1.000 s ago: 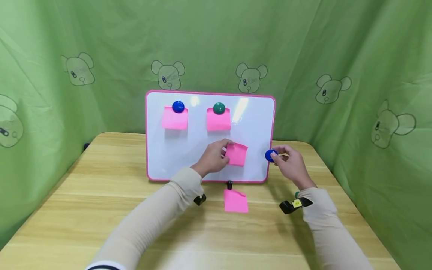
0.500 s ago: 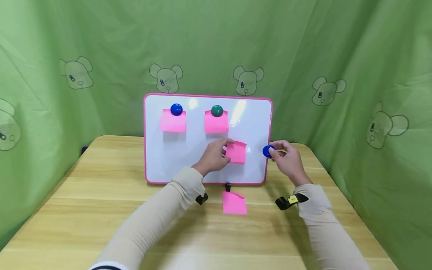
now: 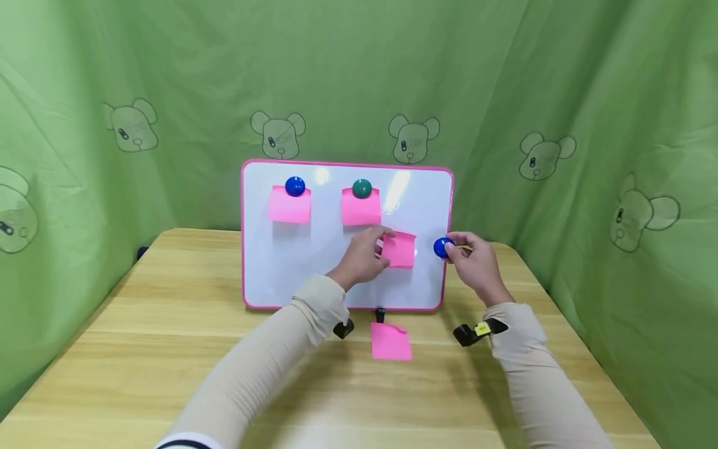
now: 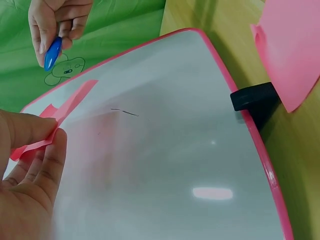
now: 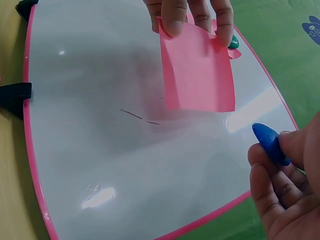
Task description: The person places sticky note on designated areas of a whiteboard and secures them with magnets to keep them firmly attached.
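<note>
My left hand point(image 3: 363, 254) pinches a pink sticky note point(image 3: 401, 251) by its left edge, in front of the lower right part of a pink-framed whiteboard point(image 3: 314, 274). In the left wrist view the note point(image 4: 75, 104) stands away from the board. My right hand point(image 3: 477, 265) holds a round blue magnet point(image 3: 442, 247) between thumb and fingers at the board's right edge. The right wrist view shows that magnet point(image 5: 270, 142) edge-on, apart from the note point(image 5: 197, 70). Higher on the board, another blue magnet point(image 3: 295, 186) and a green magnet point(image 3: 361, 188) each hold a pink note.
Another pink note point(image 3: 391, 342) with a curled corner lies on the wooden table point(image 3: 140, 349) before the board. A black foot point(image 3: 380, 315) sticks out under the board's lower edge. Green curtains point(image 3: 348, 62) hang behind and at both sides.
My left hand has moved slightly right and up across the board with the note. My right hand has brought the blue magnet a little up and left, towards the note.
</note>
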Demonstrator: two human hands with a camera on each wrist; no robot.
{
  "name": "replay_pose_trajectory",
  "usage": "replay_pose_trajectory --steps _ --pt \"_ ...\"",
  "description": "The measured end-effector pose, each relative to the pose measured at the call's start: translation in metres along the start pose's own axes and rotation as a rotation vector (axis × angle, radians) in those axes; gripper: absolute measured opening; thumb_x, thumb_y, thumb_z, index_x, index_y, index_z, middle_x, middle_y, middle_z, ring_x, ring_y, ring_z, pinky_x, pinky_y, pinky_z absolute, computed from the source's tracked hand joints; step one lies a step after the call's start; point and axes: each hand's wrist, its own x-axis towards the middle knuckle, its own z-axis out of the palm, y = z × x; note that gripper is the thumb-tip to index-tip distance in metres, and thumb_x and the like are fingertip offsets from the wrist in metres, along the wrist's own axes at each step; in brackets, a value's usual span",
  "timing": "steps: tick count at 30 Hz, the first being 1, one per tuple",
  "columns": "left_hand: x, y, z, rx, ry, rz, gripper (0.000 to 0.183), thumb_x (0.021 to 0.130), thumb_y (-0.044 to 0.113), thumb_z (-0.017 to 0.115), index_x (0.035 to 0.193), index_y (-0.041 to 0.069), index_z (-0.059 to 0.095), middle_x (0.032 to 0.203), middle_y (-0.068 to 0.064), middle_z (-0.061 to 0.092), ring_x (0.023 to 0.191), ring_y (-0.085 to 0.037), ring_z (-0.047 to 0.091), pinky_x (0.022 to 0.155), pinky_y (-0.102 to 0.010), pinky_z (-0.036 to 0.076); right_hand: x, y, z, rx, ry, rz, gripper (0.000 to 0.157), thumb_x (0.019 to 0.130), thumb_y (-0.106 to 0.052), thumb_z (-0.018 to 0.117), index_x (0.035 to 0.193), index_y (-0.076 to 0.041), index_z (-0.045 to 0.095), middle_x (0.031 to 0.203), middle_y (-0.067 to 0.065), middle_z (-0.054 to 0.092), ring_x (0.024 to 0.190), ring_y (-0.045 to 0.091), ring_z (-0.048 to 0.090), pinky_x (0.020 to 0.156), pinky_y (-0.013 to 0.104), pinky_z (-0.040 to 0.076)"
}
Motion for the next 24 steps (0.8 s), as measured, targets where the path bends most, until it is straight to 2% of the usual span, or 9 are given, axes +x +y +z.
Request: replay_pose_trajectory --steps 5,10,14,18,24 --pt "0.003 0.001 0.001 0.015 0.011 0.012 0.043 0.084 -0.002 0.071 0.123 0.011 0.057 0.121 -0.004 0.055 0.091 -0.015 0.058 0.066 -0.02 0.053 0.003 -0.002 0.004 0.016 -0.008 0.001 0.03 0.098 -0.011 0.055 0.122 0.007 0.055 0.109 0.022 0.056 0.079 0.007 0.063 0.07 0.017 0.054" --pt "0.008 0.001 0.001 0.011 0.041 0.028 0.036 0.083 -0.002 0.071 0.115 0.01 0.06 0.114 -0.003 0.055 0.089 -0.015 0.058 0.065 -0.02 0.053 0.008 -0.006 0.007 0.036 -0.001 -0.02 0.029 0.099 -0.01 0.054 0.122 0.007 0.053 0.109 0.023 0.056 0.08 0.007 0.062 0.073 0.019 0.055" --pt "0.01 0.002 0.003 0.0 0.064 0.008 0.041 0.084 0.0 0.072 0.121 0.01 0.059 0.116 -0.003 0.055 0.09 -0.015 0.058 0.067 -0.019 0.053 0.011 -0.009 0.008 0.034 0.009 -0.019 0.028 0.099 -0.009 0.053 0.123 0.006 0.054 0.109 0.021 0.057 0.082 0.013 0.061 0.073 0.023 0.055" --pt "0.012 0.003 0.005 -0.013 0.07 0.007 0.048 0.084 -0.001 0.072 0.128 0.008 0.056 0.119 -0.005 0.055 0.093 -0.017 0.059 0.068 -0.019 0.053 0.012 -0.012 0.009 0.026 0.031 -0.012 0.027 0.099 -0.009 0.052 0.123 0.005 0.054 0.108 0.02 0.057 0.086 0.018 0.056 0.072 0.019 0.052" --pt "0.014 0.006 0.007 0.006 0.066 0.039 0.052 0.085 -0.003 0.068 0.133 0.008 0.053 0.124 -0.007 0.054 0.094 -0.017 0.059 0.068 -0.019 0.053 0.014 -0.017 0.01 0.033 0.054 -0.027 0.026 0.098 -0.007 0.054 0.12 0.006 0.056 0.105 0.02 0.059 0.083 0.017 0.054 0.07 0.015 0.05"
